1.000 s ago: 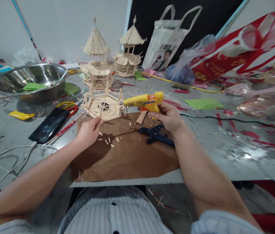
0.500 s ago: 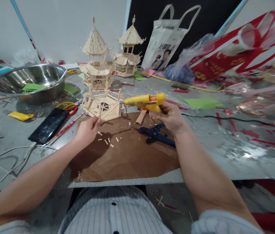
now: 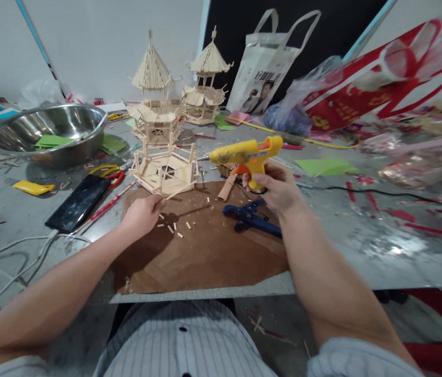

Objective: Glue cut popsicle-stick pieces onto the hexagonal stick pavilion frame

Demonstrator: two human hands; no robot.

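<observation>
My right hand (image 3: pixel 278 191) is closed around the handle of a yellow hot glue gun (image 3: pixel 240 153), its nozzle pointing left. In my left hand (image 3: pixel 144 213), thumb and fingers pinch a thin wooden stick (image 3: pixel 176 192) that slants up to the right. Just behind it stands a six-sided wooden stick frame (image 3: pixel 154 180) with short posts and rails; whether the stick touches it I cannot tell. Small cut stick pieces (image 3: pixel 180 235) lie scattered on a brown mat (image 3: pixel 205 262). Blue cutter pliers (image 3: pixel 250 215) rest on the mat below the glue gun.
Two stick pagodas (image 3: pixel 152 73) stand behind the frame. At left are a steel bowl (image 3: pixel 87 149), a black phone (image 3: pixel 79 201) with a white cable, and red-handled scissors (image 3: pixel 116 179). A white bag (image 3: pixel 256 63) and a red bag (image 3: pixel 346 99) stand at the back right.
The glue gun has drawn back to the right, its nozzle leaving the stick, and more of its handle shows. The stick's far end has dropped lower in my left hand.
</observation>
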